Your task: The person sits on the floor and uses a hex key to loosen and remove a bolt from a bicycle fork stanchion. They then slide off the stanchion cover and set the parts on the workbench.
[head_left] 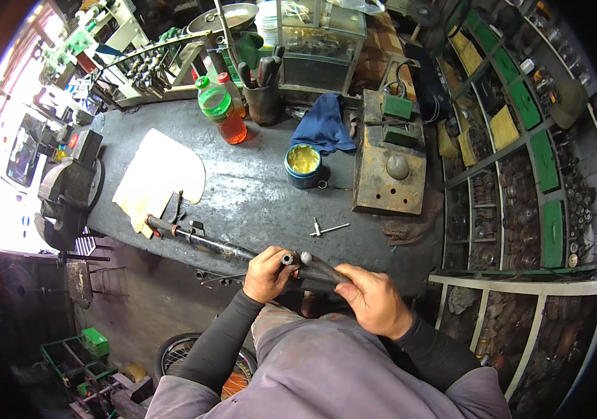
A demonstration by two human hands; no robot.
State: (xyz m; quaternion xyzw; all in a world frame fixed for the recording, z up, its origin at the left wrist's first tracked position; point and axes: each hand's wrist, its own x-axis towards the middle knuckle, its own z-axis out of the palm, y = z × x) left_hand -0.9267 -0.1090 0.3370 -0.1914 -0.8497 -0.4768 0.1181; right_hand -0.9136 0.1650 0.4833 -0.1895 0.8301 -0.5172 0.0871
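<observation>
My left hand [267, 274] is closed around the near end of a long dark metal shaft [218, 246], which lies slantwise over the bench's front edge. Its round, hollow end shows beside my thumb. Gripped in my right hand [375, 299] is a dark rod [326, 271] with a pale, ball-like tip [306, 257]. This tip sits close to the shaft's end; whether they touch I cannot tell. Beyond my hands, a small T-handled metal tool [327, 228] lies on the bench. Farther back stands an uncapped blue tub of yellow grease [304, 160].
A rusty metal box [389, 167] stands right of the grease, by a blue cloth [323, 124]. Bottles of red liquid [228, 124] stand at the back. On the left are a cream cloth [166, 171] and a bench vise [68, 185]. Shelves of parts [515, 188] line the right.
</observation>
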